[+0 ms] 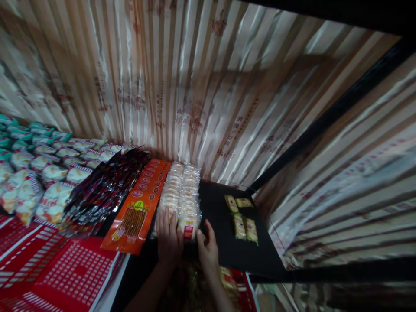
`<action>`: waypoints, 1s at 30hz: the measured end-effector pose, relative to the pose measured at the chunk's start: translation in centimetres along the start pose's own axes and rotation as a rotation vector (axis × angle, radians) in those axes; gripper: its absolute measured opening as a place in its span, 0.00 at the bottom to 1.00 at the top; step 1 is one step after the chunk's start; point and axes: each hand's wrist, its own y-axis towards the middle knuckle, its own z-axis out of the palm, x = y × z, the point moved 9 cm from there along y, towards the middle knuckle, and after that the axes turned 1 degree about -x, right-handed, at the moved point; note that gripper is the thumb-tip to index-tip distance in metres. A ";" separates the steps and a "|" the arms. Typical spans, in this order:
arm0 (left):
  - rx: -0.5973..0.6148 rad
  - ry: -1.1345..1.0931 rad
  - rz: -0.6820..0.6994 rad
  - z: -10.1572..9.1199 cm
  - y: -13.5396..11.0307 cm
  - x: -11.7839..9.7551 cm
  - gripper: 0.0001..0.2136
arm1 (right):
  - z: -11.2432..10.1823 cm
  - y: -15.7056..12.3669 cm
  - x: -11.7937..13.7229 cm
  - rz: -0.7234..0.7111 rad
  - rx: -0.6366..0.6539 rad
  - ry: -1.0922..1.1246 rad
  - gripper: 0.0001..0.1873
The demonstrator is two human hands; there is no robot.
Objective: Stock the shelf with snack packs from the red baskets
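Note:
Two rows of clear-wrapped round rice crackers (190, 195) stand side by side on a black shelf (212, 203). My left hand (169, 236) lies with outstretched fingers over the front of the left row, its thumb beside the front packet of the right row. That packet (187, 228) bears a red label. At its right edge is the thumb of my right hand (208, 247), whose other fingers extend forward above the shelf. Neither hand is visibly wrapped around a packet. Directly left of the rows lies a long orange snack package (143, 199) with brown sticks pictured on it.
Several small yellow packets (240, 226) lie on the shelf's right part. Farther left are dark shiny packets (110, 182), white snack bags (55, 199) and green bags (35, 134). Red baskets (78, 268) stand front left. Corrugated sheeting (195, 78) rises behind; a black bar (325, 117) slants right.

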 end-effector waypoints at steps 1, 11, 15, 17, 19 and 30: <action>-0.010 0.008 -0.019 -0.3 -0.1 0.2 0.22 | 0.4 -0.3 -0.1 -0.024 0.019 -0.043 0.36; 0.014 0.074 -0.038 -0.6 -2.6 1.0 0.30 | 2.2 -1.3 2.9 -0.314 -0.049 -0.514 0.32; 0.011 0.101 -0.023 -0.8 -2.3 0.8 0.31 | 2.6 -1.5 3.0 -0.336 -0.050 -0.551 0.33; 0.009 0.108 -0.014 -1.1 -2.0 0.4 0.32 | 2.6 -1.5 2.7 -0.324 -0.039 -0.541 0.34; 0.023 0.111 -0.001 -1.2 -1.6 0.0 0.32 | 2.4 -1.5 2.3 -0.292 -0.028 -0.499 0.35; 0.059 0.110 -0.046 0.1 0.9 -0.7 0.32 | 2.0 0.2 0.7 0.061 0.073 0.056 0.44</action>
